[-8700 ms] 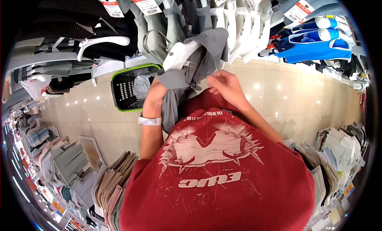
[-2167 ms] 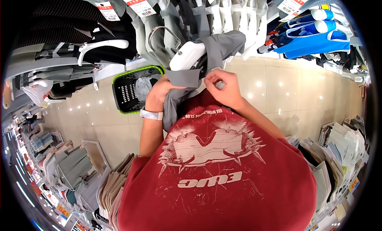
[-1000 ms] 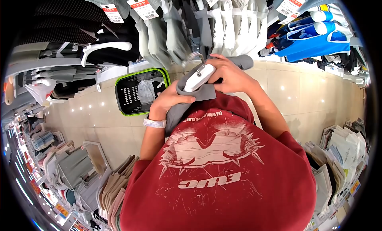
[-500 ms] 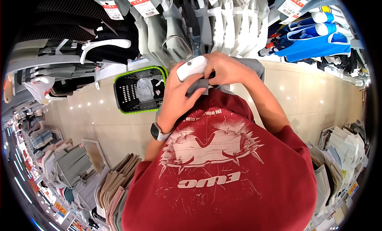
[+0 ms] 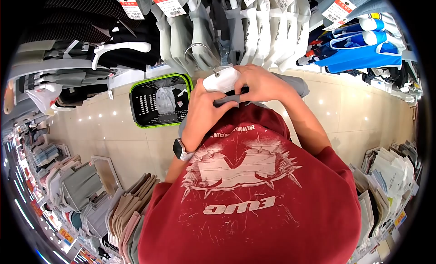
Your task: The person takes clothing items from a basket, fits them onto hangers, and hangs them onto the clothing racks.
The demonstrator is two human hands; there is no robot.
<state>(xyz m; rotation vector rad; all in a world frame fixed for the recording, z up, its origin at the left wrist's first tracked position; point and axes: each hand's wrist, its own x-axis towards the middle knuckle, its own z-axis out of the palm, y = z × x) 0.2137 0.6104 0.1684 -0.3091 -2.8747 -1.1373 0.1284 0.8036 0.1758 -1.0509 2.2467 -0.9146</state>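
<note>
Before me spreads the wide floor of glossy beige tiles (image 5: 336, 116), divided by thin straight joints, with many small white reflections of light (image 5: 320, 99) on it. Directly on this floor, I have a rectangular, black plastic, green-rimmed basket (image 5: 144, 116). Inside lies a pale grey, crumpled bundle (image 5: 165, 100), whose material I cannot tell surely.

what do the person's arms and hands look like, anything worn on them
The left hand and right hand wear no gloves. A watch with a dark, rounded-square face and a pale band sits on the left wrist; the right wrist is bare. The loose, plain dark-red sleeves are short, leaving the forearms uncovered.
</note>
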